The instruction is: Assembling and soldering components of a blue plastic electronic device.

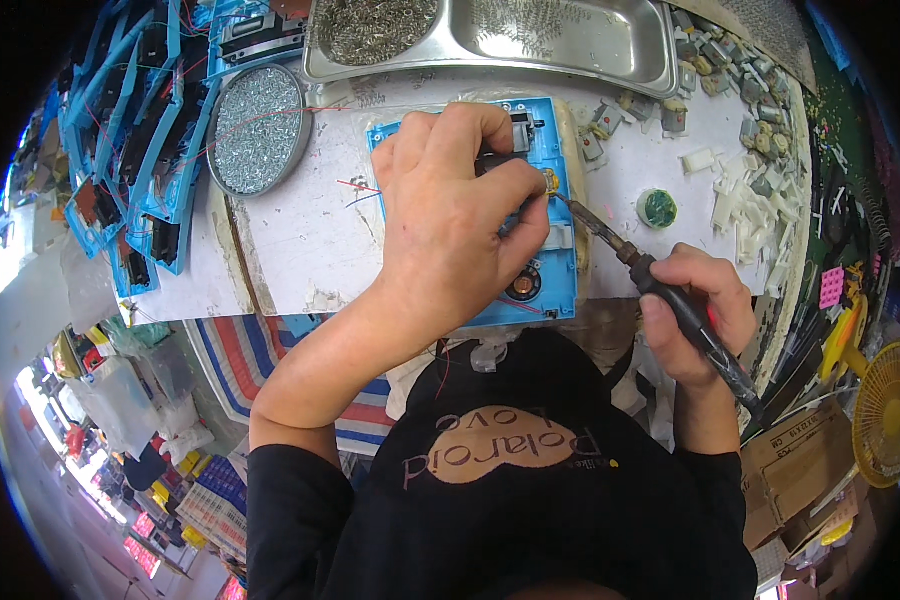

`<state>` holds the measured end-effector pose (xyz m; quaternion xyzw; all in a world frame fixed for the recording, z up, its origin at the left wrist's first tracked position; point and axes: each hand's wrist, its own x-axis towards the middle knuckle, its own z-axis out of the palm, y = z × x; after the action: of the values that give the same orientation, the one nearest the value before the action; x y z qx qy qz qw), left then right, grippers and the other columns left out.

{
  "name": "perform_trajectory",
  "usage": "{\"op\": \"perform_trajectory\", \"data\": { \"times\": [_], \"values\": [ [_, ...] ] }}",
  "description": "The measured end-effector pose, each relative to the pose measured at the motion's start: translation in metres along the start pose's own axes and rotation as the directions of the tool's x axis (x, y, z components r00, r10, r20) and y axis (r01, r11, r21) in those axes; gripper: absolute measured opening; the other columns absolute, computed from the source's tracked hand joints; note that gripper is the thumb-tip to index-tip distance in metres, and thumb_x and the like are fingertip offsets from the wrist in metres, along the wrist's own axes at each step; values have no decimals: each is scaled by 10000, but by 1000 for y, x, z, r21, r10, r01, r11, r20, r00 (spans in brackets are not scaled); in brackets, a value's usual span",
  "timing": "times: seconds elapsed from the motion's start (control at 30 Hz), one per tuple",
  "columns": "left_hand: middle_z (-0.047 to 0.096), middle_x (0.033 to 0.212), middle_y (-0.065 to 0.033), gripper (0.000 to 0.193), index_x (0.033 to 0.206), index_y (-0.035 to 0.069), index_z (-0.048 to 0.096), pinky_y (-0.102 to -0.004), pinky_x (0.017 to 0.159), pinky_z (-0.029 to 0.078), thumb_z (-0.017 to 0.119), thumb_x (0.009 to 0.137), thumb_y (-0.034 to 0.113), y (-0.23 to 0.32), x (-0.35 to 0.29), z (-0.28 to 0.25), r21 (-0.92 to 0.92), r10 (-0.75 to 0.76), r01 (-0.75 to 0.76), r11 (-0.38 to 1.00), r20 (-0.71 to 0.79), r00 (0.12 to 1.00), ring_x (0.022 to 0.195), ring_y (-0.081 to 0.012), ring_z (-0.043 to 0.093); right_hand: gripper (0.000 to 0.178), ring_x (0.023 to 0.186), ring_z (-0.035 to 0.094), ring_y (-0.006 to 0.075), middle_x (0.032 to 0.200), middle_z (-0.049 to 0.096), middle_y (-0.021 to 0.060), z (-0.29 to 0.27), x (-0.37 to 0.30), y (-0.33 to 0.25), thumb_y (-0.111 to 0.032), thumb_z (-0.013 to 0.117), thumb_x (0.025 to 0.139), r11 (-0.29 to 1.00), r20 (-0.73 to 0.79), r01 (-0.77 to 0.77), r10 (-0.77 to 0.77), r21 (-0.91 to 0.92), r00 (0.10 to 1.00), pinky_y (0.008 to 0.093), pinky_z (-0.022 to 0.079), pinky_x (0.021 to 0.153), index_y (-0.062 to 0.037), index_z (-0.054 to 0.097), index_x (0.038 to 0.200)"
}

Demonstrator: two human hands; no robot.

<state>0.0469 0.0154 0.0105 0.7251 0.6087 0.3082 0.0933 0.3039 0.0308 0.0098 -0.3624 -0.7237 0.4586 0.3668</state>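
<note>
We see left hand (457, 205) curled over blue case (562, 272), its pinch hidden: cannot tell | right hand (725, 305) gripping soldering iron (690, 325), tip beside left fingertips | blue case beneath left fingers; likely light, stiff; red wire (358, 186) looks fragile; we'd hold the rim.

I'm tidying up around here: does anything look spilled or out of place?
Perhaps the grey parts and white plastic pieces: they lie loose and strewn at the right of the table, whereas the springs sit contained in the metal tray.
</note>
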Motion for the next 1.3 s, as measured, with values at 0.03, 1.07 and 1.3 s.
{"op": "perform_trajectory", "data": {
  "times": [0.03, 1.07, 1.3],
  "values": [
    [547, 1022, -39, 162, 829, 134, 751, -395, 837, 345, 820, 683, 120, 0, 0, 0, 1, 0, 0, 1000, 0, 1000, 928, -244, 496, 272, 654, 481, 107, 792, 587, 75, 0, 0, 1, -75, 725, 867, 1000, 1, 1, -1, 13, 1000, 247, 372, 598, 28, 609, 1090],
    [589, 1028, -34, 175, 857, 124, 763, -409, 854, 353, 825, 694, 119, 8, 2, -4, 90, 9, -10, 996, 11, 1000, 959, -250, 539, 271, 591, 457, 125, 710, 512, 51, -3, 7, -3, -78, 737, 870, 993, 33, 106, -104, -62, 994, 261, 339, 535, 23, 613, 1089],
    [593, 1039, -28, 167, 866, 122, 765, -388, 847, 345, 832, 713, 119, 4, -2, -4, 71, 29, -28, 997, -13, 999, 910, -223, 532, 276, 581, 457, 124, 696, 506, 50, -6, 8, -2, -76, 743, 871, 990, 35, 122, -119, -73, 992, 260, 335, 526, 18, 612, 1096]
  ]
}}
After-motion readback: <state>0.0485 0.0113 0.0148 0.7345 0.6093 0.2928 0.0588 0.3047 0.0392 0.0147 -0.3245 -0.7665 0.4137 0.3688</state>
